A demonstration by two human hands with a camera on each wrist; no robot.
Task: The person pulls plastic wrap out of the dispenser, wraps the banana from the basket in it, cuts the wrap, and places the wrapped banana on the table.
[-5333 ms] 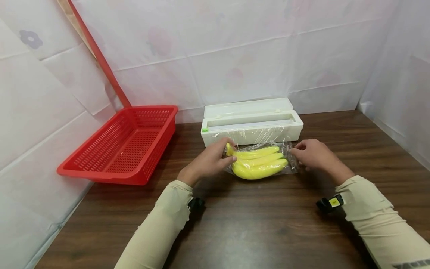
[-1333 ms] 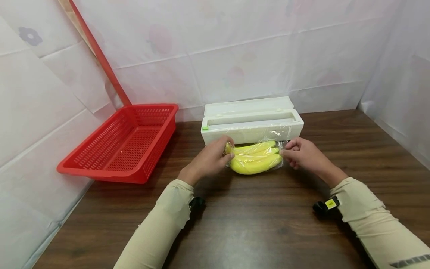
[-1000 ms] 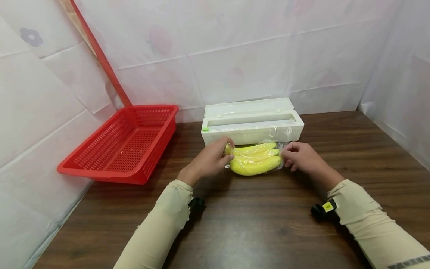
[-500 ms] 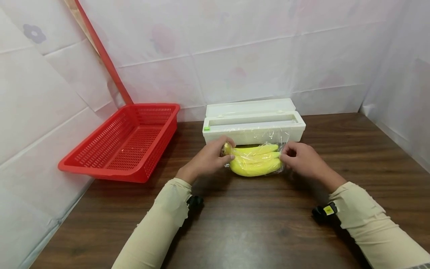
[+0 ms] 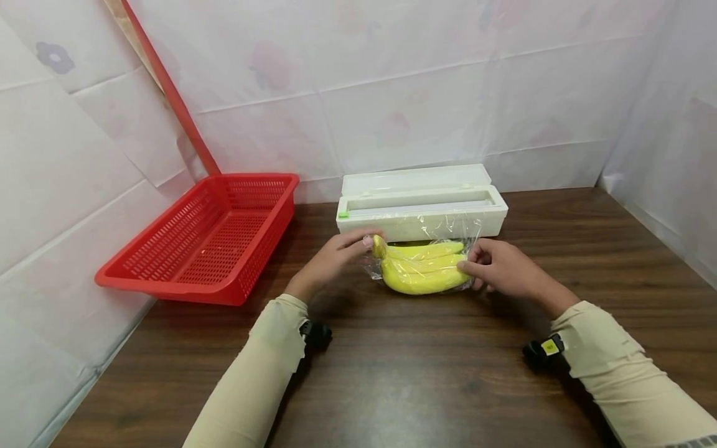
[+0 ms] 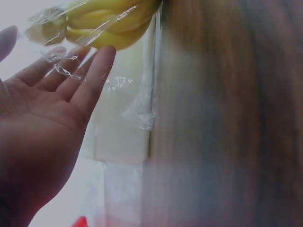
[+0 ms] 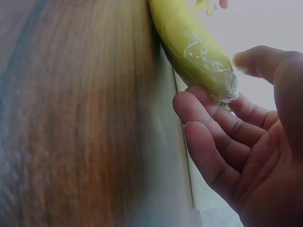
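Since half a second ago the left hand has let go of the stem end of the bananas and drawn back a little; its fingers are now straight, with only the fingertips touching the loose plastic wrap at that end. In the left wrist view the palm lies flat and open, holding nothing.

At the middle of the frame the right hand grips the other end of the bunch, thumb on top and fingers curled under the wrapped tip. The bananas lie on the brown wooden table, in clear film, just in front of the white wrap dispenser, whose lid stands open.

A sheet of film runs from the dispenser's front edge down to the bunch. On its left end sits a small green tab, with no writing I can read.

At the left of the frame a red slotted basket rests on the table against the wall, well apart from the hands. A small yellow label on the right wrist strap is too small to read.
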